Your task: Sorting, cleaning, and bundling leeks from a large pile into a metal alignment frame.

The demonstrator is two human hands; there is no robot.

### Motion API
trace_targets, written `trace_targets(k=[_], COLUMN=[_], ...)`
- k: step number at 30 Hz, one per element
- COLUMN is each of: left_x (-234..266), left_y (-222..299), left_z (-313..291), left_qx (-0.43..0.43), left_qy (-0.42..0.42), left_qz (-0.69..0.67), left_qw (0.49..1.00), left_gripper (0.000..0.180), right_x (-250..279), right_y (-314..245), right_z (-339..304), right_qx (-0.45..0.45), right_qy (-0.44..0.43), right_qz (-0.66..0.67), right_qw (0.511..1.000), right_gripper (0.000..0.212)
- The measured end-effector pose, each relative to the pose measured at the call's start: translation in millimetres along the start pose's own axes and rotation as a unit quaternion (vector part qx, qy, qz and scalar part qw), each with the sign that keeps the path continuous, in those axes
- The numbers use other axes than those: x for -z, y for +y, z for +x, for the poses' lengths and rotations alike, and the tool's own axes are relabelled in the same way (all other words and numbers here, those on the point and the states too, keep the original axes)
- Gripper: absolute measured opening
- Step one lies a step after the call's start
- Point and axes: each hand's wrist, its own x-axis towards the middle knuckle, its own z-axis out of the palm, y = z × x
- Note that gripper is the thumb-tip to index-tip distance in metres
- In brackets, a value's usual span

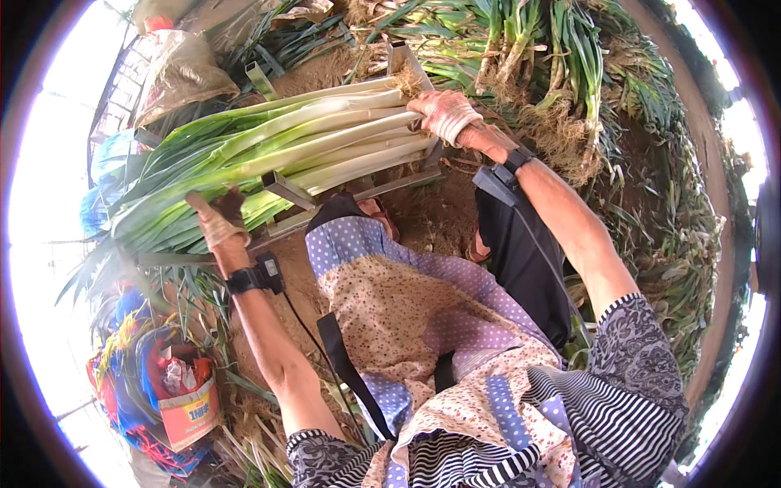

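A bundle of long leeks lies across a metal frame, white root ends to the right and green leaves to the left. My right hand, wrapped in a pale band, is closed at the root end of a leek; its palm side is hidden. Beside the green leaves on the near left is my left hand, also partly covered with cloth. Its thumb and fingers are apart, and nothing shows between them.
Loose leeks with roots are heaped at the far right. A cardboard box stands at lower left beside colourful strings. A tan sack sits at far left. Metal posts rise around the bundle. Cables run from both wrists.
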Motion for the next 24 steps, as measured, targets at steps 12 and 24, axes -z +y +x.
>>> trace_targets(k=[12,24], left_x=[11,-25], left_y=[-16,-4], left_z=[-28,-15], left_qx=[0.143,-0.390], left_qy=[0.037,-0.081], left_qz=[0.503,0.860], left_qw=[0.852,0.318], left_gripper=[0.049,0.066], right_x=[-23,-42], right_y=[8,11], right_z=[2,-10], right_qx=[0.012,0.003], right_qy=[-0.258,-0.267], right_qz=[-0.203,-0.238], right_qw=[0.944,0.934], right_gripper=[0.015,0.014])
